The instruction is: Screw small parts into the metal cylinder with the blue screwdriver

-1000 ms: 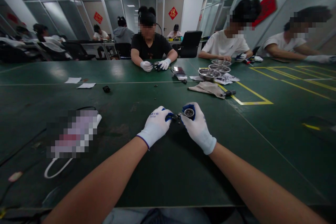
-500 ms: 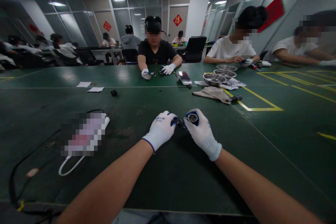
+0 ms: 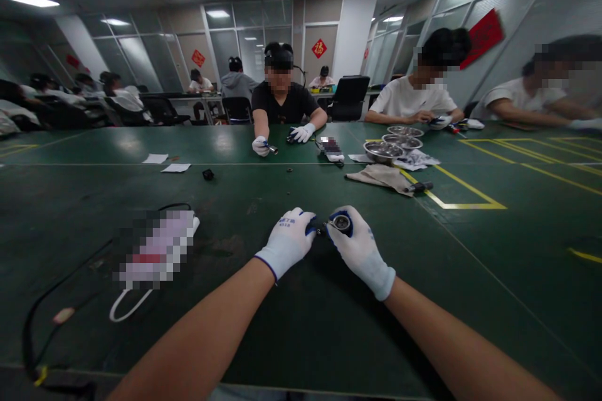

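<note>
Both of my hands wear white gloves with blue finger coating. My right hand (image 3: pixel 357 247) is closed around a short round part (image 3: pixel 342 223) with a silver rim and a dark recessed face turned up. Beside it, my left hand (image 3: pixel 289 237) has its fingers closed over a small dark metal part (image 3: pixel 320 230). Most of that part is hidden by the glove, so its kind is unclear. The two hands are close together above the green table (image 3: pixel 301 313), with a narrow gap between their fingertips.
At left lies a blurred-out device (image 3: pixel 157 247) with a white loop and black cable. A small black piece (image 3: pixel 208 174) and paper slips (image 3: pixel 176 168) lie beyond. Steel bowls (image 3: pixel 384 151), a cloth (image 3: pixel 380 178) and a dark cylindrical tool (image 3: pixel 418 187) stand right. A co-worker (image 3: pixel 285 100) sits opposite.
The whole view has tilted up slightly. Small metal pieces seen between my fingertips show less now, and the round part has turned a little in my right hand.
</note>
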